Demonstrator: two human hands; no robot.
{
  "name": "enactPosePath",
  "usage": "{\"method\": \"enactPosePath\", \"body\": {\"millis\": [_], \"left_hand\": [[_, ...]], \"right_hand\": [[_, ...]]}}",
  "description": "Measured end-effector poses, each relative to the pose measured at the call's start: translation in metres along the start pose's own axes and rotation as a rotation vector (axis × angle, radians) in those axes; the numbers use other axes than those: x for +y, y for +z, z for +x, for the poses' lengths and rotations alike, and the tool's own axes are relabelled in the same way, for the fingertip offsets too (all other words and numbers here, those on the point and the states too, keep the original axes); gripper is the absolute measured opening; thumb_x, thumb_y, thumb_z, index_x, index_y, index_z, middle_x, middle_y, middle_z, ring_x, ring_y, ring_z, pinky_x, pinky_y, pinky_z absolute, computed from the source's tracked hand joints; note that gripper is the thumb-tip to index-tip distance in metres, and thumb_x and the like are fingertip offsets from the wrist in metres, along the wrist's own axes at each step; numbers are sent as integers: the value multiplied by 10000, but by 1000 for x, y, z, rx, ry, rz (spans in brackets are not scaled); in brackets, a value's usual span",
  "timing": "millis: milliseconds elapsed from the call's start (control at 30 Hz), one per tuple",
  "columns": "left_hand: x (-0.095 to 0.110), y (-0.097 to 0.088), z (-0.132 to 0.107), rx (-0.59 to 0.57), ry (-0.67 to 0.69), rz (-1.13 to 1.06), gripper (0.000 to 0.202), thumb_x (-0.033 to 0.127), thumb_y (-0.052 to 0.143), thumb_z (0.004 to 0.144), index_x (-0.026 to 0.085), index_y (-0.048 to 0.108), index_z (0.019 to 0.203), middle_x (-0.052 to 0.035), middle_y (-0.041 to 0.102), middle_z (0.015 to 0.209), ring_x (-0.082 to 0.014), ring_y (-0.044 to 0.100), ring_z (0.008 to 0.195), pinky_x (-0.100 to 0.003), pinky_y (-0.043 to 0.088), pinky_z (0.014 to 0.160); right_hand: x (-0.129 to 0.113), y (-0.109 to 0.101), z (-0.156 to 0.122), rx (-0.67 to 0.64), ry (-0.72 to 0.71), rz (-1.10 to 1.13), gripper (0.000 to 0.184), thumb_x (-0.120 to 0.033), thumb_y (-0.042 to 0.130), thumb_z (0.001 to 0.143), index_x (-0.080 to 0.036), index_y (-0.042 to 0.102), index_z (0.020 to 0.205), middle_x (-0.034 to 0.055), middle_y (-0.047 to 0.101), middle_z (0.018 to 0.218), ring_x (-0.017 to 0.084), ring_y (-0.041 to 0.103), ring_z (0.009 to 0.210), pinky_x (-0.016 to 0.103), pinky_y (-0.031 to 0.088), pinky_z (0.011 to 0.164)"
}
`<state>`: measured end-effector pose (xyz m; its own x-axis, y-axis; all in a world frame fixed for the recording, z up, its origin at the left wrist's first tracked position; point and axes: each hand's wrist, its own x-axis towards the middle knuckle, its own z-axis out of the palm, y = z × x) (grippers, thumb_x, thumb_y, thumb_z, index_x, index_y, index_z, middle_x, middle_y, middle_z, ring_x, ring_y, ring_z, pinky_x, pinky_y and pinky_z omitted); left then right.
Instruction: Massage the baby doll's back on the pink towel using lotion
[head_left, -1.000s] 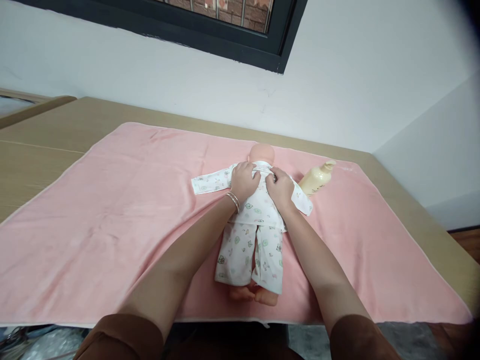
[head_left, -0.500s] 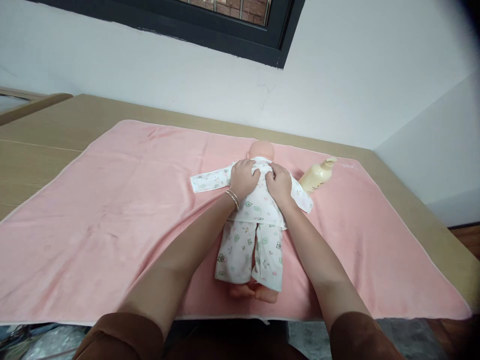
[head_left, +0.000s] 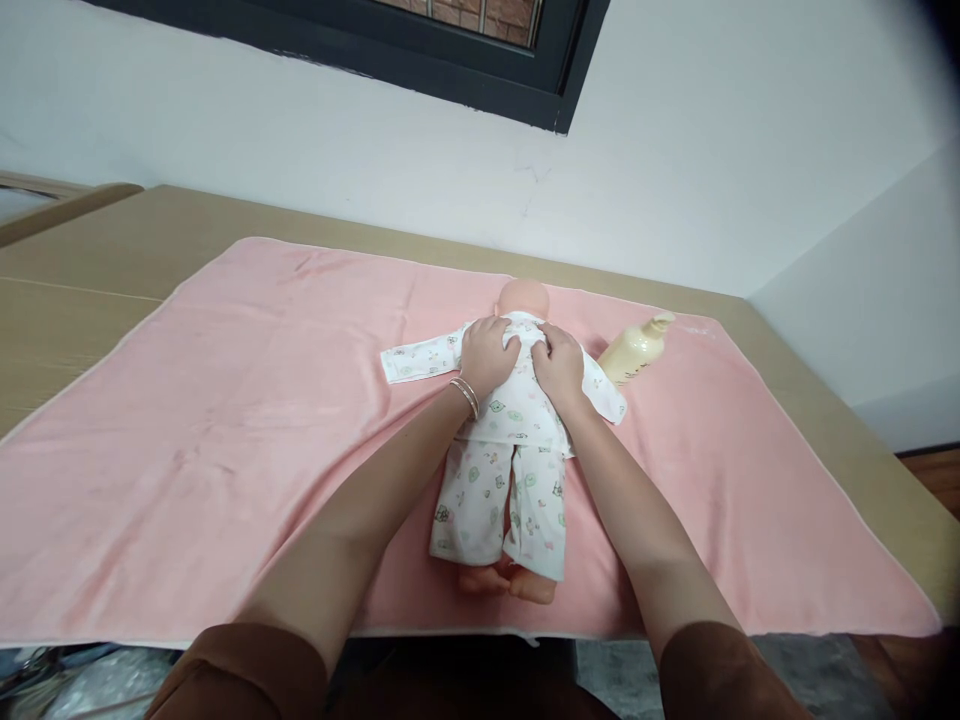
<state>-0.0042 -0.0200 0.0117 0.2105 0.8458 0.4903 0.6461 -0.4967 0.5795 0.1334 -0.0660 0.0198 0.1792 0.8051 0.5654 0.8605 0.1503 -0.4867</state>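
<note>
A baby doll in white patterned pyjamas lies on a pink blanket, its bald head toward the wall and its bare feet toward me. No face shows, only the smooth top of the head. My left hand, with a bracelet at the wrist, is curled over the doll's upper body by the left shoulder. On the opposite shoulder, my right hand grips in the same way, fingers bent over the cloth. The two thumbs point toward each other across the shirt. Both sleeves stretch out sideways.
A cream pump bottle lies tilted on the blanket, just right of the doll's sleeve. Under the blanket is a wooden table, its far side along a white wall. Above hangs a dark window frame. Clear plastic shows at lower left.
</note>
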Motion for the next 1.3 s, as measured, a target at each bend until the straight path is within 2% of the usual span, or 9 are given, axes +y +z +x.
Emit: {"method": "enactPosePath", "body": {"millis": [300, 567, 833, 1000, 1133, 1300], "left_hand": [[0, -1, 0, -7, -7, -5, 321, 271, 501, 877, 186, 649, 1149, -88, 675, 1218, -261, 564, 1186, -415, 392, 1090], [-1, 1, 1, -9, -4, 15, 326, 274, 499, 877, 201, 643, 1160, -89, 669, 1236, -269, 564, 1194, -426, 396, 1088], [-1, -2, 2, -59, 69, 47, 373, 243, 464, 893, 185, 600, 1236, -82, 653, 1285, -250, 545, 1237, -416, 354, 1117], [0, -3, 1, -27, 64, 21, 277, 237, 478, 892, 202, 642, 1112, -71, 690, 1184, -243, 573, 1171, -408, 389, 1068], [2, -4, 0, 19, 45, 64, 182, 269, 518, 875, 206, 651, 982, -84, 695, 1038, -260, 587, 1079, -405, 432, 994], [6, -4, -3, 43, 14, 77, 183, 278, 518, 869, 209, 648, 977, -91, 681, 1042, -269, 577, 1070, -416, 432, 990]], "right_hand": [[1, 1, 0, 0, -2, -3, 415, -225, 415, 839, -161, 677, 1155, 102, 699, 1148, 297, 610, 1067, 452, 461, 985], [3, 0, 2, -53, -36, -20, 421, -216, 423, 836, -181, 656, 1185, 93, 684, 1190, 287, 595, 1101, 461, 436, 1025], [16, 7, 8, -151, -37, -57, 521, -197, 395, 847, -184, 604, 1324, 95, 573, 1396, 283, 490, 1314, 527, 333, 1127], [11, 5, 3, -54, -70, 9, 451, -192, 426, 823, -191, 692, 1187, 77, 657, 1284, 257, 566, 1228, 470, 388, 1101], [2, 2, -3, 43, -22, 6, 358, -228, 454, 835, -178, 727, 1061, 97, 706, 1169, 268, 615, 1129, 427, 454, 1031], [-2, 1, -6, 72, 56, -22, 315, -256, 478, 837, -176, 728, 1012, 104, 717, 1112, 295, 629, 1069, 431, 484, 961]]}}
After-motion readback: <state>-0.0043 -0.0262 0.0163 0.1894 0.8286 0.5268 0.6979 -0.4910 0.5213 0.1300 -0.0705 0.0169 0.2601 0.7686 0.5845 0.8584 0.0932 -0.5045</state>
